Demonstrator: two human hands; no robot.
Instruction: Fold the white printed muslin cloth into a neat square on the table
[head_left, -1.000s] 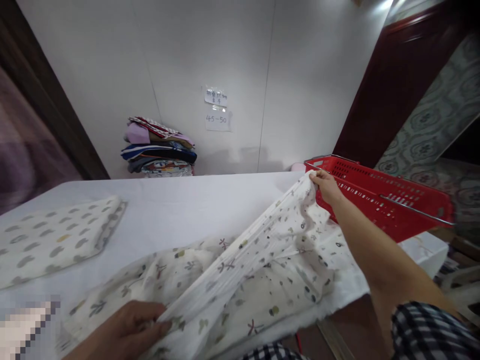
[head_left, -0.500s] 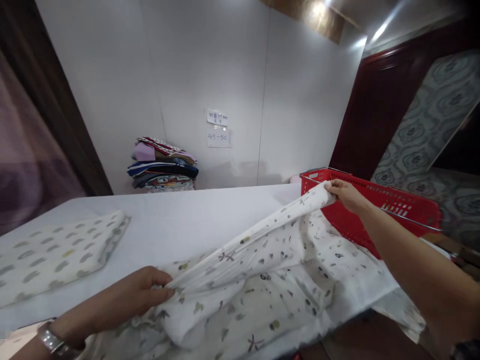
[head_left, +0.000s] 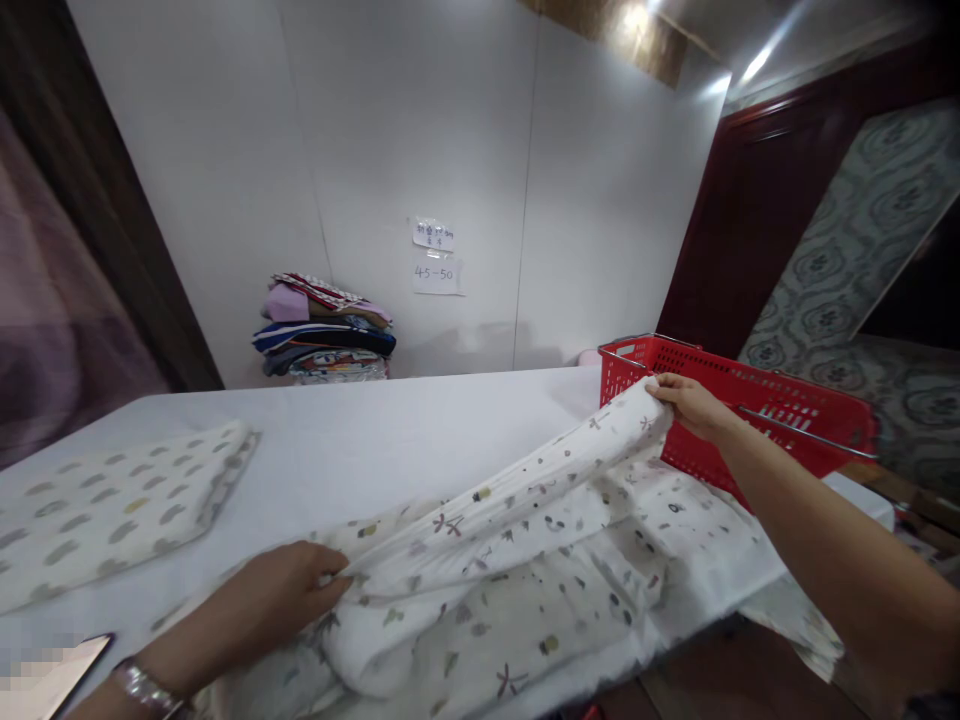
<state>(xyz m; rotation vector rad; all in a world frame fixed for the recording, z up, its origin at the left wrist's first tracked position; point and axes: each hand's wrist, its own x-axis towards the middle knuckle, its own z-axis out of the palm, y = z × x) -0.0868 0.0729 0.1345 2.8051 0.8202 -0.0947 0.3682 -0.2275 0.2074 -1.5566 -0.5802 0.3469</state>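
A thin white cloth (head_left: 517, 510) with small grey, brown and yellowish prints stretches in loose folds between my hands. My left hand (head_left: 300, 585) pinches one edge of it low at the centre-left. Farther off at the right, my right hand (head_left: 686, 398) grips a corner, raised above the table in front of the basket. The rest of the cloth lies rumpled on the white table (head_left: 442, 430) and droops past the front edge at the right.
A folded cloth with grey spots (head_left: 120, 500) lies at the left. Behind, a stack of folded clothes (head_left: 326, 330) stands against the wall. A red basket (head_left: 817, 400) sits at the right. A phone-like flat device (head_left: 67, 675) is at the lower left.
My right hand has come down slightly with its corner, and the cloth's raised edge hangs a little lower. My left hand keeps its hold in nearly the same spot.
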